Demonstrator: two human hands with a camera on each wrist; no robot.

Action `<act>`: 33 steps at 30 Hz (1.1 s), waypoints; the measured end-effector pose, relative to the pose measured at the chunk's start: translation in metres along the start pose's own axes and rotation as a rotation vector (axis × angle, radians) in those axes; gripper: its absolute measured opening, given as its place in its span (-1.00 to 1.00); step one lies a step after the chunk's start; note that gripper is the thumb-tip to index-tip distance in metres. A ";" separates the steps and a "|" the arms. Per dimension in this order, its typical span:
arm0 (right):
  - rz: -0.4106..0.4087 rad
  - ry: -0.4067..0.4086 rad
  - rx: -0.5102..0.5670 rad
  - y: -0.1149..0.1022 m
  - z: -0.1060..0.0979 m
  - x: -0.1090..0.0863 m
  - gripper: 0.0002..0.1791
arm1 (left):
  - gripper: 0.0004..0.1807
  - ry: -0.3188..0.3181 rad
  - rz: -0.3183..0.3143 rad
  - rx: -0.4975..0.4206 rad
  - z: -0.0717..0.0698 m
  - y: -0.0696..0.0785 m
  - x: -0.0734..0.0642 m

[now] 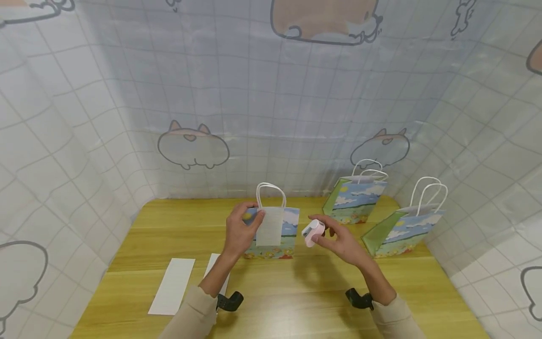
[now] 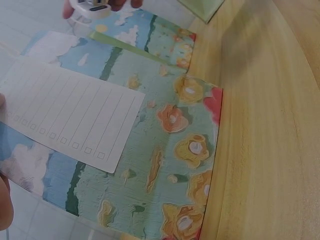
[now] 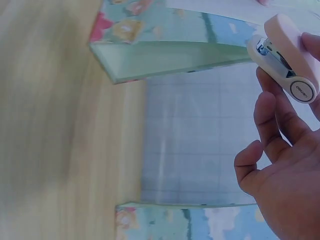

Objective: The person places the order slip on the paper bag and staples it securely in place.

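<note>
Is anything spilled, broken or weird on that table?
Nothing stands out: I see no spill or damage. The left hand pinches a checklist sheet against the front gift bag, the right hand holds a pink-and-white stapler, and the back gift bag and far-right gift bag stand upright.

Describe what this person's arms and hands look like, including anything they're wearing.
The left hand and right hand are bare, without gloves. Both arms have plain beige long sleeves, ending short of the hands. A small black, bent device sits by each sleeve's end. No cables are visible.
</note>
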State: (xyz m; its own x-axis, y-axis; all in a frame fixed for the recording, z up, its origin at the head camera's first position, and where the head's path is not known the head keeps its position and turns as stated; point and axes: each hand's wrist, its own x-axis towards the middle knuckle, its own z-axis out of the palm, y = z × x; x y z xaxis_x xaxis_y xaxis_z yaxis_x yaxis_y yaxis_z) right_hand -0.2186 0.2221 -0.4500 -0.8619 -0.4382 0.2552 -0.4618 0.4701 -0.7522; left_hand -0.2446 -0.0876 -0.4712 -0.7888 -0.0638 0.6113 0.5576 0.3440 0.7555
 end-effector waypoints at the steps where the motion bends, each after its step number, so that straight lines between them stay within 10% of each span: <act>1: -0.003 0.005 0.002 -0.001 -0.001 0.001 -0.45 | -0.79 -0.001 -0.001 0.001 0.000 0.000 0.000; 21: -0.040 0.054 0.058 -0.069 -0.027 0.041 -0.38 | -0.77 0.004 -0.021 0.014 -0.003 0.001 -0.003; 33: -0.029 0.214 0.099 -0.047 -0.020 0.069 -0.48 | -0.78 0.002 -0.014 0.007 0.001 0.002 -0.001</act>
State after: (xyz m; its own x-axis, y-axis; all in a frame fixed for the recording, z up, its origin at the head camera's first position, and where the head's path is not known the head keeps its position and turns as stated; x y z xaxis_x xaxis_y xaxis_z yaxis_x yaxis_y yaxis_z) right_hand -0.2602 0.1848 -0.3849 -0.8781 -0.2735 0.3925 -0.4733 0.3780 -0.7957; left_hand -0.2431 -0.0864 -0.4704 -0.7960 -0.0707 0.6012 0.5448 0.3493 0.7624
